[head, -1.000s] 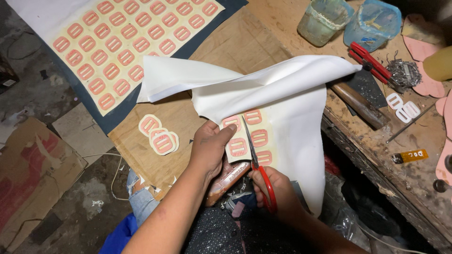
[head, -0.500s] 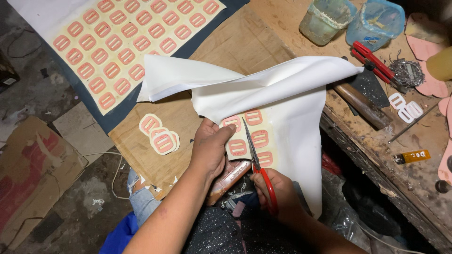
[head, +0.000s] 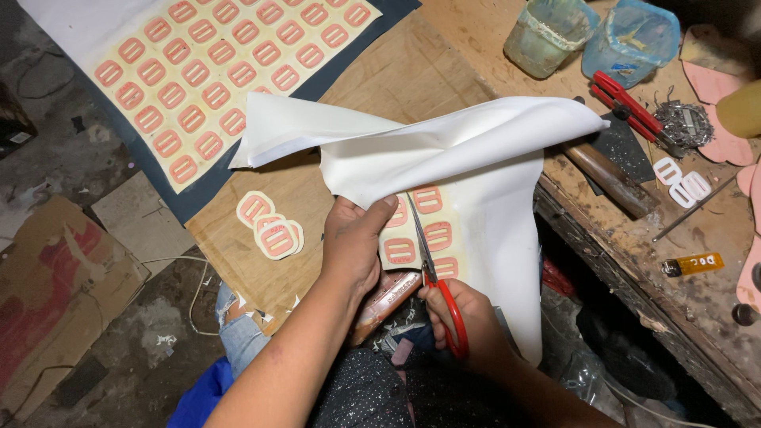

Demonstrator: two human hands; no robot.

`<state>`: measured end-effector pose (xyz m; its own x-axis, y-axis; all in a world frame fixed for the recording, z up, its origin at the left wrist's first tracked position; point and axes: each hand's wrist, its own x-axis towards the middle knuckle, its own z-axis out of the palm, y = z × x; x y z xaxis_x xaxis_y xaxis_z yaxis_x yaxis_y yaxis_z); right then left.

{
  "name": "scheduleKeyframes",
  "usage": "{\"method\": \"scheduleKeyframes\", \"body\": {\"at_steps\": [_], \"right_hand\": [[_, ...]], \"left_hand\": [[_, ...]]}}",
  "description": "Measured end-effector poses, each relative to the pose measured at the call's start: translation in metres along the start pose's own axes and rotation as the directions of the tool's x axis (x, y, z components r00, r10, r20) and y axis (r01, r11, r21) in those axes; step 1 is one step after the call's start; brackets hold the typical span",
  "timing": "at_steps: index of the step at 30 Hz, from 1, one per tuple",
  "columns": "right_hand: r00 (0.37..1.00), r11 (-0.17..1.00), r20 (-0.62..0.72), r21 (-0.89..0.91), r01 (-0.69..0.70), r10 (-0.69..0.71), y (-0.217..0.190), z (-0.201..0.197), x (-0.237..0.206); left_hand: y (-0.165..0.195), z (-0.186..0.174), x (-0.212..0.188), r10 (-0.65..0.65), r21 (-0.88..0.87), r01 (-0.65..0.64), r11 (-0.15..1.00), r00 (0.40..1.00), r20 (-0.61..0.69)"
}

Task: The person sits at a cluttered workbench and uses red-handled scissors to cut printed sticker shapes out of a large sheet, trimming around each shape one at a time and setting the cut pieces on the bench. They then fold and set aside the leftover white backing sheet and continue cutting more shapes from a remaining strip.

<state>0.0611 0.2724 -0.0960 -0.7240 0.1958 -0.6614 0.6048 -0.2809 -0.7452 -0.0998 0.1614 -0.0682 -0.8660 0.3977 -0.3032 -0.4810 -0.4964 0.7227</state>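
White sheet of printed labels, pinched by my left hand; right hand grips red scissors mid-cut; three cut labels at nine o'clock, most uncut.

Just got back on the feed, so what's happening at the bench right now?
A person is cutting a white sheet printed with red buckle-shaped patches. The left hand pinches the sheet's printed strip while the right hand works red-handled scissors between two columns of patches. A few cut-out patches lie on the brown board to the left.
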Motion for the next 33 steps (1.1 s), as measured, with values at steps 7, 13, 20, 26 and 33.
{"method": "scheduleKeyframes", "body": {"at_steps": [7, 13, 20, 26, 33], "right_hand": [[1.0, 0.999, 0.023, -0.048, 0.013, -0.012, 0.009, -0.005, -0.001], [0.992, 0.965, 0.125, -0.26, 0.039, -0.006, 0.007, -0.025, -0.006], [0.965, 0.922, 0.083, -0.288, 0.26, -0.247, -0.019, -0.043, -0.004], [0.864, 0.803, 0.097, -0.33, 0.496, -0.494, -0.054, -0.052, 0.006], [0.313, 0.0, 0.174, -0.873, 0.487, -0.934, -0.122, -0.06, 0.001]], "left_hand": [[0.004, -0.002, -0.003, -0.051, -0.026, 0.051, 0.998, 0.999, -0.003], [0.027, -0.005, -0.004, -0.021, 0.214, 0.023, 0.977, 1.0, -0.011], [0.051, -0.012, -0.014, -0.175, 0.273, 0.133, 0.953, 0.976, 0.133], [0.061, -0.022, -0.03, -0.274, 0.382, 0.187, 0.905, 0.944, 0.187], [0.065, -0.021, -0.04, -0.176, 0.706, 0.059, 0.706, 0.98, 0.095]]}}
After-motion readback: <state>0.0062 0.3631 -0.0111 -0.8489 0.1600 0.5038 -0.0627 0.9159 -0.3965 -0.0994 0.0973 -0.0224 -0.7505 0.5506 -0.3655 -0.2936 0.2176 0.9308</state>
